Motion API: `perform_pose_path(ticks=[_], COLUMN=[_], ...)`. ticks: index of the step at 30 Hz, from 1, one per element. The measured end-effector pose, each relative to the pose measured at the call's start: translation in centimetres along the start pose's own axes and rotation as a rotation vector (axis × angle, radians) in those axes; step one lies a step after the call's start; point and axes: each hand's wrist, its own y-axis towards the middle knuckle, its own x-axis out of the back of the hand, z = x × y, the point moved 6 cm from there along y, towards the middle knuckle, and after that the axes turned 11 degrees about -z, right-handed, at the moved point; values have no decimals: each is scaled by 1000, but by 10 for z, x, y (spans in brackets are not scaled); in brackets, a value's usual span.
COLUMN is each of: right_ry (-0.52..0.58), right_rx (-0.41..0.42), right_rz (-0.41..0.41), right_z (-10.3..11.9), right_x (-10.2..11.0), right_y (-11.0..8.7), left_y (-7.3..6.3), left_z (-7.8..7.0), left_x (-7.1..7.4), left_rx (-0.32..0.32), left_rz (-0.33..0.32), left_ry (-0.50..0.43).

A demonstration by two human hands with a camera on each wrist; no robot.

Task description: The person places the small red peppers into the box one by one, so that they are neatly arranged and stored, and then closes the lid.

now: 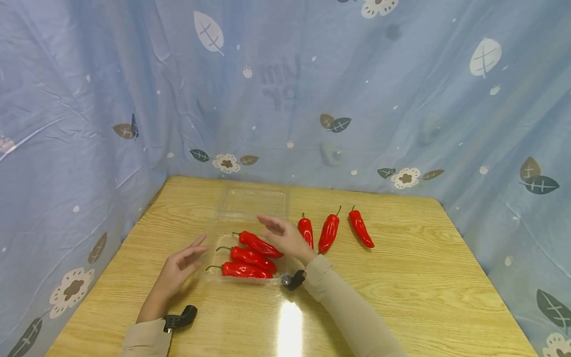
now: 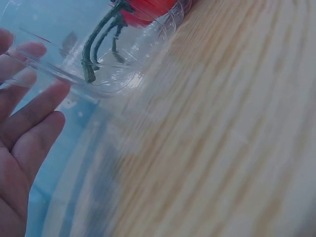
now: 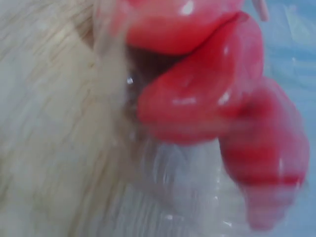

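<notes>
Right of centre, three loose peppers [image 1: 329,233], stems toward the frame's top, lay nearer the right hand [image 1: 290,242] than the left hand [image 1: 176,270]; both held nothing, fingers loosely extended.

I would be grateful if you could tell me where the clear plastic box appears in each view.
Head: the clear plastic box sits in the lower half, slightly left of centre, with its lid open behind it.
Left wrist: the box is at upper left, cut off at the top.
Right wrist: the box shows blurrily, lower middle.
Shared landmark: red peppers inside the box, partly visible at the top in left wrist.
</notes>
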Motion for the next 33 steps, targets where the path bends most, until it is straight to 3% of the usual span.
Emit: perform_pose_path(ticks=[3, 15, 26, 33], right_ry=[18, 57, 68, 75], right_rx=[4, 40, 47, 68], right_rz=[-24, -87, -237, -306], right_z=[9, 8, -28, -30], right_x=[7, 40, 88, 113], right_y=[-5, -18, -33, -44], left_y=[0, -1, -1, 0], left_z=[0, 6, 1, -1], left_x=[0, 0, -1, -1], left_rx=[0, 38, -2, -1], left_rz=[0, 25, 7, 3], left_ry=[5, 37, 4, -11])
